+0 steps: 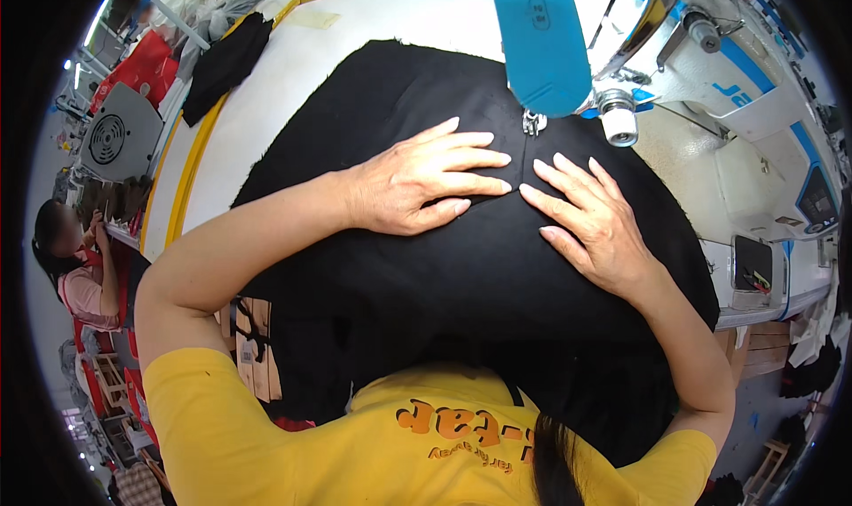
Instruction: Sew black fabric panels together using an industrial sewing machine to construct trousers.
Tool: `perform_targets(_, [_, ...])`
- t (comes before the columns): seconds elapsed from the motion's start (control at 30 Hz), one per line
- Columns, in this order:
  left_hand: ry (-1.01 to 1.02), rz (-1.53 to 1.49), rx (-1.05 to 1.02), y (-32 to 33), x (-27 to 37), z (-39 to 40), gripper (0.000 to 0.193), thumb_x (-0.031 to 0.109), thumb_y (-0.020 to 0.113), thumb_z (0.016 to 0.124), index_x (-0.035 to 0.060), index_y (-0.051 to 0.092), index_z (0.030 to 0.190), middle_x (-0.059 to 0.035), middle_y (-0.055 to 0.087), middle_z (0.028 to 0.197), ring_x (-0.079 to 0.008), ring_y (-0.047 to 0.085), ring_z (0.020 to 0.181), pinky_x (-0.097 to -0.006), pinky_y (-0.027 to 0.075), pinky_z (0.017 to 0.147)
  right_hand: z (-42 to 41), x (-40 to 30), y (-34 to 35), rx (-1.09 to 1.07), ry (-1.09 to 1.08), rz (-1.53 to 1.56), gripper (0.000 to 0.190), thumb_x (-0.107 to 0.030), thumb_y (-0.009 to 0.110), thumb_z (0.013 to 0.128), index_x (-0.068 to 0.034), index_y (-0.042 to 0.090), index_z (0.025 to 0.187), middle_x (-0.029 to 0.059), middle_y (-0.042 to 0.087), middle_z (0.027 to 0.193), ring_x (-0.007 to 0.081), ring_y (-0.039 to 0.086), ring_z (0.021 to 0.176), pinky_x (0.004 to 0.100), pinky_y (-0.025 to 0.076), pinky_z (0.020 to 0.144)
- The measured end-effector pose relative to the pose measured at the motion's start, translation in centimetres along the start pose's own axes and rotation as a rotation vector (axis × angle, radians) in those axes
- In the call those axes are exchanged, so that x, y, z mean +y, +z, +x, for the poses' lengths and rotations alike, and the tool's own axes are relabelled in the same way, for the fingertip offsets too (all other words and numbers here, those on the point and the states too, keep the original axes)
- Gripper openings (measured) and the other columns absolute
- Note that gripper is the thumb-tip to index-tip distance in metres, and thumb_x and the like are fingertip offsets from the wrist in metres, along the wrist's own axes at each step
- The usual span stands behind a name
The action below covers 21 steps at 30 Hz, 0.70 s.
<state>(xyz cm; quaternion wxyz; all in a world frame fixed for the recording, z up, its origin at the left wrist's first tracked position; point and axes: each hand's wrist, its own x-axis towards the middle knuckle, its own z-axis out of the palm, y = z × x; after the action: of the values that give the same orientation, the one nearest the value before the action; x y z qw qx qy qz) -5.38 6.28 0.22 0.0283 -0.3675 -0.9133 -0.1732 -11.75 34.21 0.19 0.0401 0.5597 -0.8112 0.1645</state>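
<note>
A large piece of black fabric (413, 266) covers the sewing table and hangs over its front edge towards my lap. My left hand (432, 180) lies palm down on it with the fingers spread, just left of a seam line. To the right of that seam, my right hand (586, 220) also rests flat on the cloth, fingertips near those of the left. The metal presser foot (533, 123) of the sewing machine is on the fabric at the seam, beyond my fingertips. Its blue machine head (547, 46) hides the needle area from above.
The machine body (745, 106) with a control panel (819, 200) stands at right. A phone-like dark device (753, 264) lies on the right tabletop. A smaller black cloth (229, 66) sits at the far left by yellow tape (193, 173). Another person (86, 273) sits at left.
</note>
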Motion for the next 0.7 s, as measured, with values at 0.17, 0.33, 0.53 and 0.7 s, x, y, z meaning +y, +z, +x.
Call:
perform_targets(0.17, [-0.094, 0.019, 0.080, 0.8, 1.9, 0.3, 0.043, 0.015, 0.059, 0.085, 0.0149, 0.058, 0.128, -0.0118, 0.050, 0.139, -0.0342, 0.041, 0.134, -0.0572, 0.029, 0.110, 0.1, 1.8, -0.5, -0.045, -0.072, 0.063, 0.046, -0.020, 0.067, 0.082, -0.017, 0.061, 0.127, 0.0114, 0.049, 0.140, 0.0320, 0.042, 0.133, 0.0525, 0.027, 0.112])
perform_targets(0.33, [-0.126, 0.020, 0.102, 1.5, 2.7, 0.3, 0.040, 0.017, 0.058, 0.088, 0.0150, 0.058, 0.128, -0.0114, 0.049, 0.139, -0.0334, 0.040, 0.134, -0.0564, 0.029, 0.111, 0.2, 2.8, -1.2, -0.081, -0.141, 0.051, 0.045, -0.021, 0.068, 0.080, -0.018, 0.063, 0.124, 0.0112, 0.050, 0.139, 0.0326, 0.043, 0.132, 0.0525, 0.027, 0.112])
perform_targets(0.53, [-0.131, -0.006, 0.062, 1.2, 2.1, 0.6, 0.043, 0.012, 0.056, 0.087, 0.0136, 0.057, 0.129, -0.0123, 0.046, 0.142, -0.0341, 0.037, 0.137, -0.0572, 0.028, 0.111, 0.5, 3.4, -0.9, -0.057, -0.154, 0.027, 0.043, -0.020, 0.067, 0.080, -0.017, 0.063, 0.123, 0.0112, 0.050, 0.138, 0.0317, 0.043, 0.132, 0.0516, 0.030, 0.110])
perform_targets(0.7, [-0.138, -0.033, 0.098, 1.2, 0.7, 1.2, 0.043, 0.009, 0.056, 0.085, 0.0126, 0.058, 0.128, -0.0123, 0.046, 0.142, -0.0352, 0.038, 0.137, -0.0486, 0.036, 0.109, 1.4, 4.6, -1.1, -0.076, -0.119, 0.051, 0.042, -0.019, 0.066, 0.081, -0.015, 0.063, 0.123, 0.0115, 0.052, 0.136, 0.0318, 0.044, 0.131, 0.0484, 0.039, 0.102])
